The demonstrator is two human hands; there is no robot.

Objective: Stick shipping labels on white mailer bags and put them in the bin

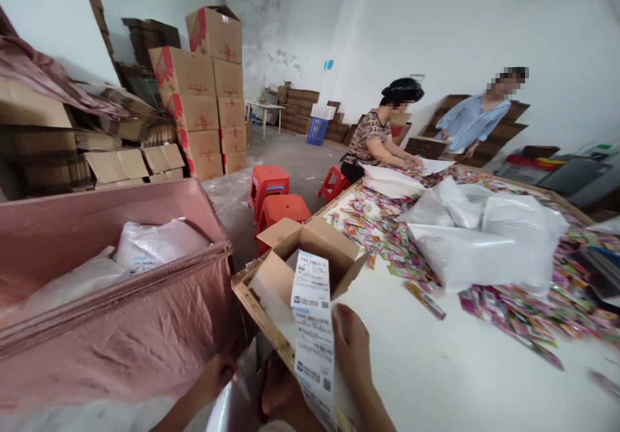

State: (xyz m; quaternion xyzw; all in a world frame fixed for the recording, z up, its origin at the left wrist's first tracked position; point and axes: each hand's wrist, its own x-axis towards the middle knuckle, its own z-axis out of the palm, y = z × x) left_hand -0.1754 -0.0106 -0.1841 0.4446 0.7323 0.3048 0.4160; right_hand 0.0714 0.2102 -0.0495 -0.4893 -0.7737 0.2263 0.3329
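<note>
My right hand (356,348) is closed on a long strip of printed shipping labels (312,316) that hangs from an open cardboard box (285,241) at the table's near corner. My left hand (220,372) sits low at the frame's bottom edge, its fingers wrapped round a white plastic bag (237,400), mostly hidden. Both hands are at the wooden edge of the white table (436,367).
A large bin lined with pink plastic (121,329) holding packed white bags (159,241) stands at my left. Colourful sachets (387,225) and white poly bags (465,245) cover the table's far half. Two other people (378,135) work there. Red stools (278,206) and stacked cartons (203,90) stand behind.
</note>
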